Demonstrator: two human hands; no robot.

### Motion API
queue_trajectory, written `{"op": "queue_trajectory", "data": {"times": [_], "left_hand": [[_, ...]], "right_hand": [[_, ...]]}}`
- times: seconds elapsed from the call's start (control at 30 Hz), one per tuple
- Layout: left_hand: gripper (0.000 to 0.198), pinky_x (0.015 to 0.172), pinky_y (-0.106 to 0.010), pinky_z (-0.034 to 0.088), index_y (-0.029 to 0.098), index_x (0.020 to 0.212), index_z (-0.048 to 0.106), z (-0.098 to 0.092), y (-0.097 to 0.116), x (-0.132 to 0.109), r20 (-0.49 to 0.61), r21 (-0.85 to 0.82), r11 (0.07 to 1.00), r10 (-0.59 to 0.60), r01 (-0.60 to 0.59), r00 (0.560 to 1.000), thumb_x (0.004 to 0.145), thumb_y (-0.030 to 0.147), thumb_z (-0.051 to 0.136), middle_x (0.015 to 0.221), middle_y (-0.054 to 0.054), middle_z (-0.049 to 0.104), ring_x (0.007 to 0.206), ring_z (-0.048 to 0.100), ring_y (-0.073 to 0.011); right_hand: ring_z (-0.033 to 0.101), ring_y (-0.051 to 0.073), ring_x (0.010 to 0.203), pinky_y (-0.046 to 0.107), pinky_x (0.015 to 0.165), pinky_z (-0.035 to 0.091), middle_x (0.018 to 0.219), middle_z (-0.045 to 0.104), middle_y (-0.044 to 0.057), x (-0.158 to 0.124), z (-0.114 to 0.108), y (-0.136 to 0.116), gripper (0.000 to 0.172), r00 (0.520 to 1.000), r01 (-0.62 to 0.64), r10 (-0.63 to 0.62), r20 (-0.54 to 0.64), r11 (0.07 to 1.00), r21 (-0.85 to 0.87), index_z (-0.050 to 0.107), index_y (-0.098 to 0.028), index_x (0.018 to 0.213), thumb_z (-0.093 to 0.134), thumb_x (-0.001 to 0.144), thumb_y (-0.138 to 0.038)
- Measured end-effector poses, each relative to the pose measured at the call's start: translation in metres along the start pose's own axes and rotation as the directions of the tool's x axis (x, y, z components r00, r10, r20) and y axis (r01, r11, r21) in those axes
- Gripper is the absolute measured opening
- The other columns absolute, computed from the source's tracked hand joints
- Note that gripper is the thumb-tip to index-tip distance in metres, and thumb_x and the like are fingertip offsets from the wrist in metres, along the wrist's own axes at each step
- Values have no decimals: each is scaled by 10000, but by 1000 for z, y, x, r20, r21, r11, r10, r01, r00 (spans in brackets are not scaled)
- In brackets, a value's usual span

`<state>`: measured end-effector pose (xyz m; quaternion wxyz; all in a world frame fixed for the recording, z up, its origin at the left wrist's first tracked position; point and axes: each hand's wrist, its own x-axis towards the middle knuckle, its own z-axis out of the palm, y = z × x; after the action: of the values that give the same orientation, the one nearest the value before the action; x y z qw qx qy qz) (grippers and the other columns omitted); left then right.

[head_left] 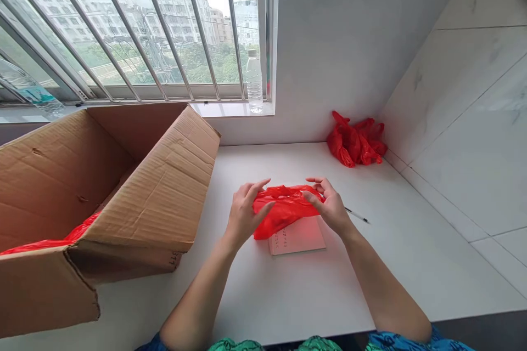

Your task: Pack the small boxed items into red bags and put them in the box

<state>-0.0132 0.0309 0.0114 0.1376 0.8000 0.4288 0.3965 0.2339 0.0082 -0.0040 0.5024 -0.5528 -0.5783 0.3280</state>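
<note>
A red plastic bag is held between both hands over the white table. My left hand pinches its left side with thumb and fingers. My right hand grips its right edge, fingers curled. Under the bag lies a small pale booklet with rows of printed marks, partly covered by the red plastic.
A large open cardboard box with red plastic inside stands at the left. A bunch of crumpled red bags lies in the far right corner. A pen lies right of my right hand. A water bottle stands on the windowsill.
</note>
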Motion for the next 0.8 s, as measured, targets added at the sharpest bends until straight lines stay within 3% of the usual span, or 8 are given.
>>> {"op": "queue_trajectory", "data": {"times": [0.1,0.23,0.3,0.4,0.53,0.63,0.77,0.8], "left_hand": [[167,923,-361,441,271,1004,716,-4,-1,2,-87,-51,998,-49,45,995,945,335,573,808,-10,641,830,601,-178],[193,814,-300,488,206,967,641,-18,-8,4,-276,-495,852,-341,171,899,932,378,561,947,-52,677,885,623,-185],[147,841,-315,499,207,950,590,-25,-3,3,-225,-645,748,-383,157,896,898,344,570,1026,-65,681,955,631,-200],[74,867,-376,514,210,876,526,-30,14,1,-102,-736,653,-366,177,925,847,278,524,1052,-76,691,1013,640,-234],[66,972,-494,479,219,767,428,-33,34,-1,-25,-721,671,-275,173,961,808,266,450,861,-61,694,936,665,-248],[94,971,-528,473,228,740,367,-37,39,-4,37,-703,691,-202,169,979,795,281,421,642,-17,589,781,675,-241],[102,734,-402,526,230,789,450,-43,45,-10,153,-570,804,-101,171,983,844,268,372,510,35,470,480,534,-161],[156,676,-360,510,226,833,514,-41,48,-11,218,-463,874,-45,144,975,874,277,372,536,25,512,483,524,-154]], "right_hand": [[623,195,845,343,828,481,854,675,26,3,-4,2,303,992,26,-30,-123,999,-31,644,-217,878,651,840,-518],[641,199,851,385,853,505,889,675,36,7,-26,7,265,945,37,-42,-324,999,-20,599,-216,906,634,863,-475],[643,221,950,418,898,499,1004,678,59,2,-32,-2,246,912,106,-148,-383,986,-130,592,-227,1001,630,873,-433],[618,243,1080,429,935,490,1113,655,88,-16,-27,-32,197,786,328,-450,-424,885,-331,570,-248,1069,603,900,-343],[663,219,915,368,802,521,968,687,75,-31,-7,-63,143,813,554,-582,28,757,-346,583,-252,1036,461,981,-303],[625,175,687,306,621,459,780,664,37,-27,3,-61,306,864,496,-372,340,750,-438,609,-224,907,337,1028,-296],[593,187,662,278,525,359,816,650,38,-19,4,-47,157,874,428,-122,471,654,-624,604,-211,943,612,898,-361],[601,200,697,272,524,363,877,654,51,-19,3,-46,278,867,417,-76,493,652,-633,596,-210,1008,708,816,-377]]}}
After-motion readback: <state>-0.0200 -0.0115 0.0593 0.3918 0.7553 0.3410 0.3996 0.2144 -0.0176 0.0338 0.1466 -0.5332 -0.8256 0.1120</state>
